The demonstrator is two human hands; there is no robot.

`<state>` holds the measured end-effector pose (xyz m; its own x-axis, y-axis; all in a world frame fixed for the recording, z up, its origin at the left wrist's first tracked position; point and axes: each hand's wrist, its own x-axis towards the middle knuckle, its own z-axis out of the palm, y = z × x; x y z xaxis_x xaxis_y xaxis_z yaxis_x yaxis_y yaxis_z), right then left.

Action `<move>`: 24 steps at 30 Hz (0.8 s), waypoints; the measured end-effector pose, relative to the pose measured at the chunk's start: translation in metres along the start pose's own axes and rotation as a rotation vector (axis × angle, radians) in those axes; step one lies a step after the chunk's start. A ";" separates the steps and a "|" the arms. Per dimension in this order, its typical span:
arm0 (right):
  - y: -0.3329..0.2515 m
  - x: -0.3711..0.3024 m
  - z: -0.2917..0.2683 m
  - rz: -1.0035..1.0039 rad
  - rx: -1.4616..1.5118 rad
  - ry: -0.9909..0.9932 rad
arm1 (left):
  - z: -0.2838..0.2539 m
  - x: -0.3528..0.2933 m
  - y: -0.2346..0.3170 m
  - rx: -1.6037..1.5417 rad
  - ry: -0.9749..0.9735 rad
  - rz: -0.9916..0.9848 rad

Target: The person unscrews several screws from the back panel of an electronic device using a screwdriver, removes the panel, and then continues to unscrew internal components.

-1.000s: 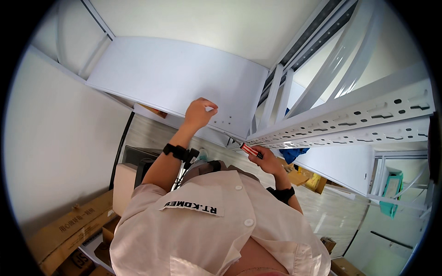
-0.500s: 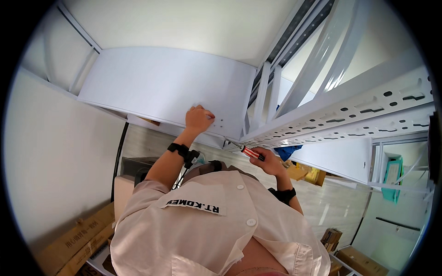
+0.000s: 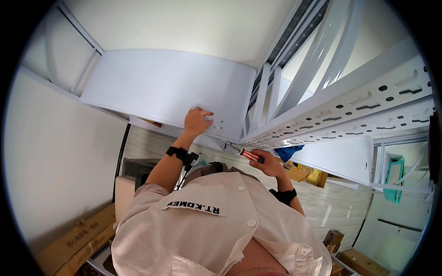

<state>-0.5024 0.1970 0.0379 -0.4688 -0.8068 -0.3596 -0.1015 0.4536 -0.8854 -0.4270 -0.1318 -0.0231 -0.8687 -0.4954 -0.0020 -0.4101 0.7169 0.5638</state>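
My left hand [image 3: 196, 122] rests over the white shelf board [image 3: 152, 83], near its front right corner. Thumb and forefinger are parted, with nothing visible between them. Just right of the fingertips lie several small screws [image 3: 221, 122] on the board. My right hand [image 3: 271, 164] is closed round the red-and-white striped handle of a screwdriver [image 3: 251, 156]. Its metal shaft points left and away, its tip beside the white corner post below the board's right end. Whether the tip touches the post or a screw is too small to tell.
A slotted white upright [image 3: 340, 117] runs along the right. A lower white board [image 3: 340, 158], a blue cloth [image 3: 288, 152] and an open carton with yellow contents [image 3: 316, 176] lie beyond my right hand. Cardboard boxes [image 3: 78, 239] stand at lower left; a teal box [image 3: 394, 179] is far right.
The left thumb and forefinger have spread apart beside the screws, where they were closer together before. My right hand and the screwdriver stay almost in the same place.
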 end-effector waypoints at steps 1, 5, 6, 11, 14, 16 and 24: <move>-0.003 0.000 -0.001 0.007 -0.009 -0.013 | -0.003 -0.002 0.002 -0.043 0.026 0.006; -0.011 -0.002 -0.003 0.006 -0.030 -0.030 | -0.023 -0.012 0.014 -0.207 0.165 0.023; -0.010 -0.001 -0.003 -0.002 -0.029 -0.028 | -0.028 -0.016 0.016 -0.245 0.208 0.024; 0.000 0.006 -0.002 -0.034 -0.060 -0.100 | -0.050 -0.046 0.027 -0.382 0.315 -0.010; 0.005 0.013 0.008 -0.031 -0.024 -0.178 | -0.061 -0.076 0.032 -0.392 0.357 -0.039; 0.018 0.018 0.018 -0.031 0.055 -0.251 | -0.063 -0.094 0.037 -0.402 0.393 -0.046; 0.008 0.038 0.072 -0.051 -0.077 -0.568 | -0.074 -0.214 0.030 -0.327 0.522 -0.199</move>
<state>-0.4582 0.1425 -0.0042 0.0813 -0.8954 -0.4378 -0.1848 0.4180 -0.8894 -0.2326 -0.0406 0.0553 -0.5018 -0.8357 0.2234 -0.3715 0.4414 0.8168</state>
